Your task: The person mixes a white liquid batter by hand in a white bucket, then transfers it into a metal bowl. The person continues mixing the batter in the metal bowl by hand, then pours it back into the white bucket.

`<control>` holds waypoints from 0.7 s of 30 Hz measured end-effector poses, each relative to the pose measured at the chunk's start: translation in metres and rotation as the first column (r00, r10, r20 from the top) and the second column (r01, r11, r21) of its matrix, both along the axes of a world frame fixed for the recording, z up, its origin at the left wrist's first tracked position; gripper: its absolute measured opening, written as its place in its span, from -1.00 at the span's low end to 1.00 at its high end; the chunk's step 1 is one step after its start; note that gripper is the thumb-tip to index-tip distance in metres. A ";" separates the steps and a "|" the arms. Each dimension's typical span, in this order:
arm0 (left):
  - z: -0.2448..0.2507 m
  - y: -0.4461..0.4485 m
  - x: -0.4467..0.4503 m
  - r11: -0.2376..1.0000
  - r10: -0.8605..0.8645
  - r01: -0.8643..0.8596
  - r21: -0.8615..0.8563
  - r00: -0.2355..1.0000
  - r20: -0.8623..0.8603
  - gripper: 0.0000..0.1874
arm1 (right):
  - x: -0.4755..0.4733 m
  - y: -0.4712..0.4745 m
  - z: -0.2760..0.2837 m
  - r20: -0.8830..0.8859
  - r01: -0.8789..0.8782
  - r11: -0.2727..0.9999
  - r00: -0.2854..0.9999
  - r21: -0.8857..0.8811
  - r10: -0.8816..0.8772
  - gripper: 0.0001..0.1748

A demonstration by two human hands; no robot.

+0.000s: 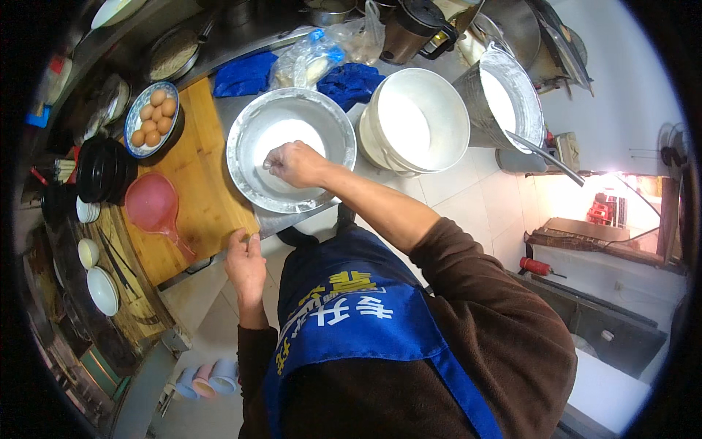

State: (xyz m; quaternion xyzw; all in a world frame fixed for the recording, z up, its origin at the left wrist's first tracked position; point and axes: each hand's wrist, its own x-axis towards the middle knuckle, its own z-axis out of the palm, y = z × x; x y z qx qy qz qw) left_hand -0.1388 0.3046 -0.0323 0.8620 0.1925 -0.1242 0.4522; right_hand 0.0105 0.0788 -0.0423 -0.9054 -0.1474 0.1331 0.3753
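Note:
My right hand point(296, 163) hangs over a wide metal basin point(238, 175), with its fingers curled inward. Whether anything is pinched between those fingers is hidden from above. White powder, possibly flour, point(293, 134) lies in the bottom of the basin, and pale dust marks its rim. My left hand point(247, 269) is at the front corner of a wooden board point(205, 164), fingertips touching its edge, nothing visible in its grasp. On that board, left of the basin, rests a pink plastic ladle point(152, 202) with its handle toward me.
A bowl of brown eggs point(156, 118) stands on the board's far left. Right of the basin are a cream bucket point(384, 131) and a metal bucket point(477, 104) with a rod leaning out. Blue cloths point(244, 74), a plastic bag point(307, 63) and a dark jug point(408, 35) sit behind.

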 end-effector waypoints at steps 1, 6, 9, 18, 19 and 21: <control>-0.001 -0.002 0.001 1.000 0.006 -0.006 0.004 1.000 -0.014 -0.64 | -0.003 -0.010 0.030 -0.008 0.008 0.998 1.000 0.067 -0.008 -0.76; -0.005 -0.004 -0.005 1.000 -0.008 0.008 0.014 1.000 -0.009 -0.62 | -0.008 -0.122 0.115 0.149 0.158 0.967 0.971 0.201 -0.190 -0.78; -0.004 -0.011 -0.011 1.000 -0.008 0.008 0.015 1.000 -0.019 -0.61 | 0.008 -0.199 0.105 0.143 0.240 0.953 0.966 -0.183 -0.216 -0.81; -0.013 -0.029 -0.036 0.994 0.111 -0.110 0.013 0.990 -0.092 -0.61 | 0.025 -0.263 -0.033 -0.131 -0.240 0.540 0.964 -0.807 0.232 -0.81; -0.012 -0.031 -0.038 0.994 0.107 -0.103 0.042 0.990 -0.097 -0.62 | 0.025 -0.260 -0.035 -0.176 -0.269 0.494 0.958 -0.827 0.227 -0.81; -0.013 -0.035 -0.042 0.987 0.162 -0.163 0.001 0.979 -0.128 -0.60 | 0.022 -0.264 -0.024 -0.213 -0.246 0.560 0.969 -0.791 0.125 -0.80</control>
